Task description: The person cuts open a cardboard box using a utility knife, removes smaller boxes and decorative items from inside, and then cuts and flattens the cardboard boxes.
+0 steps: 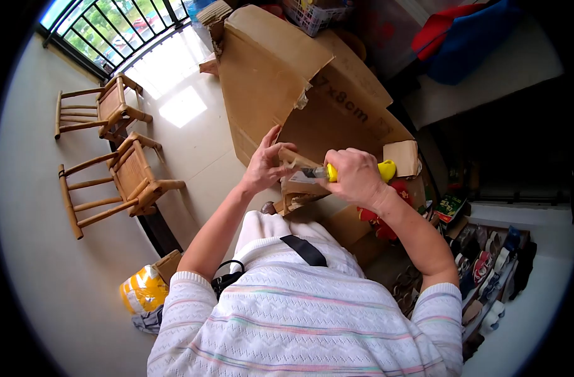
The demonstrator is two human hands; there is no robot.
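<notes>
A big opened cardboard box stands in front of me, with printed text on one inner panel. My left hand grips a cardboard flap at the box's near edge, its thumb and fingers on either side. My right hand is wrapped round the yellow handle of a tool, whose dark and metallic front end points left and meets the flap close to my left fingers. The tool's exact tip is hard to make out.
Two bamboo chairs stand at the left by the wall. A yellow package lies at the lower left. Shoes on a rack are at the right. A plastic basket sits behind the box, and a railing is at the upper left.
</notes>
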